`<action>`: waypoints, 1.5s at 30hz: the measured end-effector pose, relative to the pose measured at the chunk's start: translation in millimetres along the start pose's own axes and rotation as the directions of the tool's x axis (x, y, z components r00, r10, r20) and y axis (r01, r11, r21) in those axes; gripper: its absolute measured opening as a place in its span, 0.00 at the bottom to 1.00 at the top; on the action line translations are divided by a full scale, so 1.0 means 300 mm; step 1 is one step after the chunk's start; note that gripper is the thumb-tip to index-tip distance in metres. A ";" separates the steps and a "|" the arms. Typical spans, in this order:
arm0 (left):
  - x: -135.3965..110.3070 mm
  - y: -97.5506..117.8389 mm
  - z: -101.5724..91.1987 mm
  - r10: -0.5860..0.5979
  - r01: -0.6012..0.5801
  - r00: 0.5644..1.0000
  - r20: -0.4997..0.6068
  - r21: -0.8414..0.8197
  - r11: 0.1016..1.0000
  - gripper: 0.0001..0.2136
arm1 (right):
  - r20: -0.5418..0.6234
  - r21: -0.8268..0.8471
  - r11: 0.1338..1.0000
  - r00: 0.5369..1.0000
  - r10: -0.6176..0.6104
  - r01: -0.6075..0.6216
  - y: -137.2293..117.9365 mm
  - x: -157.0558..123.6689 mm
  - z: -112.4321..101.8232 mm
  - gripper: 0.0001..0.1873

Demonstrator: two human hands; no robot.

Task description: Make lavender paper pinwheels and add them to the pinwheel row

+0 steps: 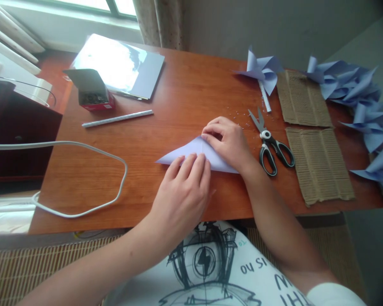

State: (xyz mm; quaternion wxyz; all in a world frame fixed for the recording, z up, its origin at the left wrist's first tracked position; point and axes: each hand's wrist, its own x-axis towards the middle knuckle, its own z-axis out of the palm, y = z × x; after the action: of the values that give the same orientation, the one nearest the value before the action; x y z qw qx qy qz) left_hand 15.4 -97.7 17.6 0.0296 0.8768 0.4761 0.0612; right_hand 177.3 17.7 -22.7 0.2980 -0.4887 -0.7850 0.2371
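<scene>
A light purple sheet of paper (pixel 191 149), folded into a triangle, lies on the wooden table in front of me. My left hand (pixel 187 182) holds its near edge, fingertips pressed on top and the thumb mostly hidden. At the upper corner, my right hand (pixel 226 140) pinches the paper between thumb and forefinger, its other fingers curled. Scissors (pixel 266 135) with black and white handles lie with blades parted, just right of my right hand. Beyond them is a purple paper pinwheel (pixel 263 70) on a white paper stick (pixel 264 97).
Two corrugated cardboard pieces (pixel 319 165) lie at the right, with several purple pinwheels (pixel 347 80) past them. A rolled paper stick (pixel 118 119), an opened small red box (pixel 97 100) and a shiny folder (pixel 147 76) sit at the back left. A white cable (pixel 126 170) loops across the table's left side.
</scene>
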 end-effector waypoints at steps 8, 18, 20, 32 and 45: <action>0.003 0.002 0.028 -0.031 0.032 0.998 0.051 -0.014 0.999 0.26 | -0.017 -0.103 0.994 0.999 -0.028 0.027 0.018 0.001 0.022 0.06; -0.011 0.008 0.053 -0.053 0.059 0.993 0.101 -0.053 0.997 0.30 | -0.032 -0.145 0.989 0.999 -0.037 0.032 0.023 -0.003 0.030 0.05; -0.014 0.011 0.056 -0.053 0.059 0.994 0.101 -0.060 0.996 0.31 | -0.032 -0.154 0.988 0.999 -0.025 0.020 0.020 -0.004 0.031 0.05; -0.032 0.024 0.086 -0.021 0.030 0.994 0.106 -0.078 0.997 0.38 | 0.004 -0.230 0.973 1.000 0.031 -0.029 0.006 0.000 0.025 0.04; -0.048 0.022 0.114 -0.006 0.020 0.993 0.121 -0.116 0.993 0.47 | 0.096 -0.426 0.905 0.995 0.036 0.008 -0.047 0.002 0.003 0.05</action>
State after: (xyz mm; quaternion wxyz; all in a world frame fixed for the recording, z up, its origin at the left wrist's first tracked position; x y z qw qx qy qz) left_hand 17.7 -113.1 -16.7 0.1101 0.8725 0.4748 0.0358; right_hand 167.5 12.6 -14.0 0.1424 -0.5349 -0.8283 0.0868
